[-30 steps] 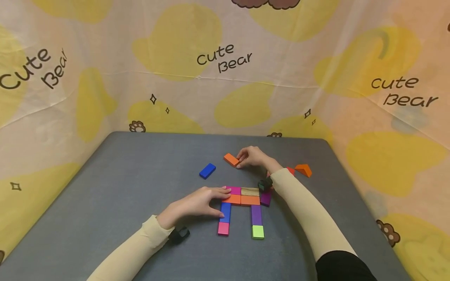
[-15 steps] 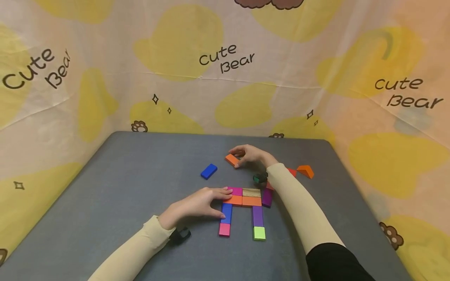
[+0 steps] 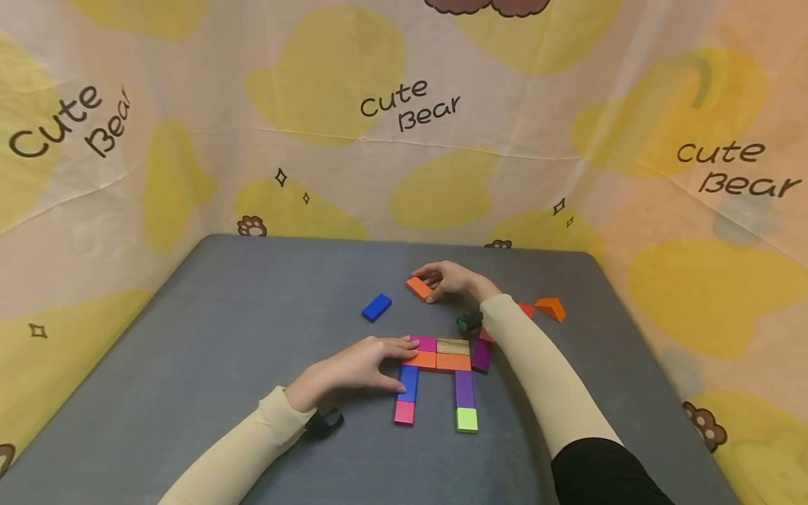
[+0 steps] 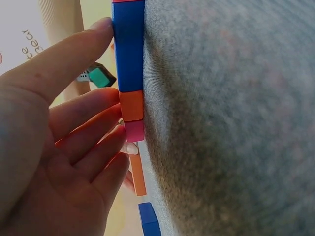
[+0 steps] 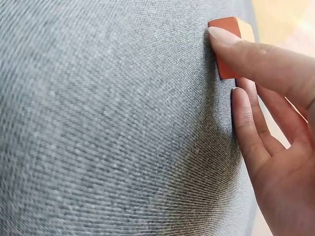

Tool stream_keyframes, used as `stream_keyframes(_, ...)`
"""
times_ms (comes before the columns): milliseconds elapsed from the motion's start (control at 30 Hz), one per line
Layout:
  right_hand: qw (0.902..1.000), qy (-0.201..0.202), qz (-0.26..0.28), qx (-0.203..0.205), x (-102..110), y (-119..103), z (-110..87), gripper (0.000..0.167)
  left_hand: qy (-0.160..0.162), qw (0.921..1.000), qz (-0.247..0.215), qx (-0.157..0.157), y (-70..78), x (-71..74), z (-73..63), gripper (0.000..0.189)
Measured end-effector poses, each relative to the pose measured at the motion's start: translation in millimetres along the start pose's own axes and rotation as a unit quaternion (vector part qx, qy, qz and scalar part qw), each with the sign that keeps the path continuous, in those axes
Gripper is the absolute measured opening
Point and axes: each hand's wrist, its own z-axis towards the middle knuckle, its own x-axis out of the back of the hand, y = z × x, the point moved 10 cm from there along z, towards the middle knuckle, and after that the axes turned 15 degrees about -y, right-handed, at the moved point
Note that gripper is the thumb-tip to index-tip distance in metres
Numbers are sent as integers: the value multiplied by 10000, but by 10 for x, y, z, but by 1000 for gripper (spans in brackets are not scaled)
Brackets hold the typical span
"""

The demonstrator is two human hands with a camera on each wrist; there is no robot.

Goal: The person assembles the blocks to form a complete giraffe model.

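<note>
Near the far side of the table, my right hand (image 3: 459, 279) pinches a loose orange block (image 3: 419, 287), thumb at its near end and fingers behind it. The right wrist view shows the thumb on the block's reddish-orange face (image 5: 227, 56). My left hand (image 3: 360, 366) rests with relaxed fingers on the left side of a flat block figure. Its fingertips lie over the pink block (image 3: 428, 344) and an orange block (image 3: 426, 360); the thumb touches the blue block (image 3: 409, 382). A wood-grain block (image 3: 452, 347) and second orange block (image 3: 453, 362) continue the rows rightward.
The figure's legs end in a pink block (image 3: 405, 414) and a green block (image 3: 467, 421), the latter below a purple one (image 3: 463, 389). A loose blue block (image 3: 376, 308) lies beyond. Dark purple (image 3: 481, 356) and red (image 3: 527, 311) blocks and an orange wedge (image 3: 551, 309) lie right.
My right hand's fingers have reached over the far side of the loose orange block, with the thumb at its near end. The left hand stays on the figure.
</note>
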Motion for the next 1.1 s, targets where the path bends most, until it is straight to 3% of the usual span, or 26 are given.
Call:
stream_keyframes(333,9996,232,-97,-97,32,-24,3,59,-84,9999,-92,115,-19,-3,-12,67)
stream_keyframes(600,9967,587,-482,-289,137,14,-25,60,-101,9998,-107,131,-23,-5,-4,67)
stream_keyframes(867,9917,1102,-514,-411,360,63,-358,61,-58,9999,-41,107,-9,-4,-4,67)
stream_keyframes(1100,9859,1554,-107,-608,519,252,-738,62,-56,10000,-29,74,6,-4,2,67)
